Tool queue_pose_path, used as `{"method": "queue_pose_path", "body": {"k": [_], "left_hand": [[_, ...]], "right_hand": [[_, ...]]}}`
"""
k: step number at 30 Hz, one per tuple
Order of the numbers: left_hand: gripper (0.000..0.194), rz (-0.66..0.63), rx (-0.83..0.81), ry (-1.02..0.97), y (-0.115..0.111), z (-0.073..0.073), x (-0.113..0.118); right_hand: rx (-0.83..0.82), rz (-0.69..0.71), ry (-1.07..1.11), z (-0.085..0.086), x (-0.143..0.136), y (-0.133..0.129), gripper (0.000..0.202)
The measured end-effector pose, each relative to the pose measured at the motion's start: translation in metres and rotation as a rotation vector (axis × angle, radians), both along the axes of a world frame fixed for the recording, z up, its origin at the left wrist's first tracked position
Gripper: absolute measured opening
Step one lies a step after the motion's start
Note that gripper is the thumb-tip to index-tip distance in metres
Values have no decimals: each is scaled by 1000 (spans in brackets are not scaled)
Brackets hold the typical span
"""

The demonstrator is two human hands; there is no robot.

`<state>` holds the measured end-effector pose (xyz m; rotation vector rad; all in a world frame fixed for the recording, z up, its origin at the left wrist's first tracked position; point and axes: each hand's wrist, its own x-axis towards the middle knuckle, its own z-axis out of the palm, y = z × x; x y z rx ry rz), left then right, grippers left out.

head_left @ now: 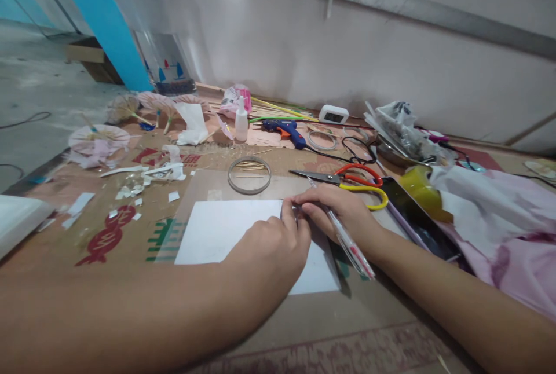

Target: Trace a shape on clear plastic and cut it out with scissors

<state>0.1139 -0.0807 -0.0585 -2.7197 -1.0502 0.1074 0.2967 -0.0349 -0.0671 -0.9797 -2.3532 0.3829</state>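
A sheet of white paper (217, 229) lies flat on the cardboard, partly covered by my hands. My left hand (273, 241) rests over it, fingertips drawn together and pressed down near its top edge; whatever they pinch is hidden. My right hand (343, 206) meets those fingertips from the right. A clear pen (351, 246) with a red core slants through its fingers, pointing back toward me. Just beyond that hand lie scissors (319, 176) with one red and one yellow handle. A metal ring (230, 182) sits past the paper, around several thin sticks (252, 167).
A blue glue gun (286, 131), a small white bottle (241, 122) and a digital display (333, 114) stand or lie toward the wall. Paper scraps (130, 186) and small paper umbrellas (99, 139) are at left. A phone (421, 220), yellow tape (419, 189) and pink cloth (516, 246) are at right.
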Motion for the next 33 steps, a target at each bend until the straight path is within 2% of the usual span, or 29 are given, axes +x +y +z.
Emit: {"method": "queue_pose_path", "body": {"k": [9,19,33], "left_hand": [[41,0,1,34,0,3,0],[44,-10,31,16,-1,-4,1],[43,12,-21,42,-1,3,1]], "right_hand": [[18,-10,0,-1,0,0,17],[12,-18,-18,0,0,0,18],[6,-22,-21,-3,1,1,18]]}}
